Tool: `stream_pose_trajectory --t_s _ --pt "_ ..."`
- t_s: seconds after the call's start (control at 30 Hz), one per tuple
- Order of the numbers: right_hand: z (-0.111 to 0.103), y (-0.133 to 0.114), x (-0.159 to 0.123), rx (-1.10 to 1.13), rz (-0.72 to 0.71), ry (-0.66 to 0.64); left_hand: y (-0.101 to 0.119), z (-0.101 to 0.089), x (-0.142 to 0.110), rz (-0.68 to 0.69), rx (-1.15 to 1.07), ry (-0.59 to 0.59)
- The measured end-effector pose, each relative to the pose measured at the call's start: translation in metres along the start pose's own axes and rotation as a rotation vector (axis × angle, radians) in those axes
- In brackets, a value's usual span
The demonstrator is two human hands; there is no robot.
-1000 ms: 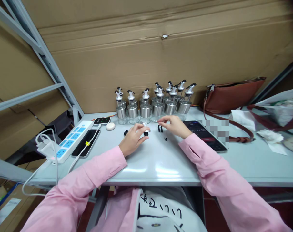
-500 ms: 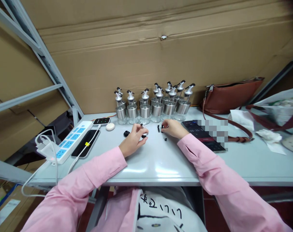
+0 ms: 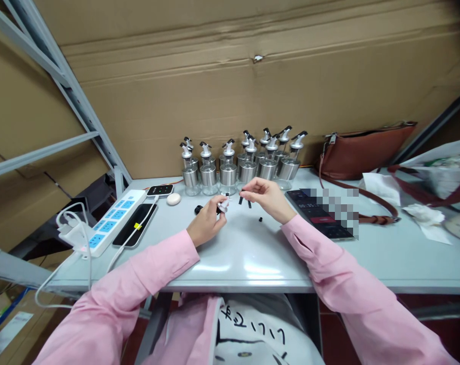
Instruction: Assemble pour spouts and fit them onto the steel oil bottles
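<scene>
My left hand (image 3: pixel 209 222) is closed around a silver-and-black pourer spout (image 3: pixel 224 204), its tip pointing up. To the right, my right hand (image 3: pixel 266 197) pinches a small black plastic lever (image 3: pixel 241 197) just above the table, a short way from the spout. Another black strip-like piece (image 3: pixel 249 204) lies under the right fingers. A tiny black part (image 3: pixel 260 219) rests nearer to me. Beside the left knuckles is a round black piece (image 3: pixel 198 209), partly hidden by the hand.
Several glass-and-steel oil bottles (image 3: pixel 228 175) with pourer spouts stand behind the hands. At left are a power strip (image 3: pixel 114 223), phone (image 3: pixel 135 225), small screen device (image 3: pixel 160 190) and white round object (image 3: pixel 173 199). At right lie a phone (image 3: pixel 321 215) and brown bag (image 3: pixel 367 149).
My right hand has lifted a black lever off the table and carried it left towards the spout. The left hand has tilted the spout slightly.
</scene>
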State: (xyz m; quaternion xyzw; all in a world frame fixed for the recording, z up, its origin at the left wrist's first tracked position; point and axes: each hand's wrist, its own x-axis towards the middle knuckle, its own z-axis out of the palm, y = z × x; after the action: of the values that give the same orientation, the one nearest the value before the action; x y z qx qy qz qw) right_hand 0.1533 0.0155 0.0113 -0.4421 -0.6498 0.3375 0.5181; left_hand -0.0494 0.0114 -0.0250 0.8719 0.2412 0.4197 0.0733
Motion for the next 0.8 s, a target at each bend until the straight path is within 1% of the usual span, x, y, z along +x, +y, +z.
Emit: stream_pose_trajectory --t_s 0.13,0.27,0.47,0.8 --pt "0.009 -0.008 -0.006 0.119 -0.016 -0.024 0.0 0.001 -0.001 -0.026 -0.014 -0.007" --pt "0.012 -0.008 -0.008 0.173 -0.006 -0.037 0.001 0.001 -0.001 -0.042 -0.022 -0.031" --pt "0.014 -0.004 -0.008 0.205 -0.001 -0.007 0.003 -0.001 0.0 -0.065 0.011 -0.026" --pt "0.017 -0.005 -0.01 0.223 -0.003 -0.064 0.003 -0.003 0.001 -0.038 0.088 -0.039"
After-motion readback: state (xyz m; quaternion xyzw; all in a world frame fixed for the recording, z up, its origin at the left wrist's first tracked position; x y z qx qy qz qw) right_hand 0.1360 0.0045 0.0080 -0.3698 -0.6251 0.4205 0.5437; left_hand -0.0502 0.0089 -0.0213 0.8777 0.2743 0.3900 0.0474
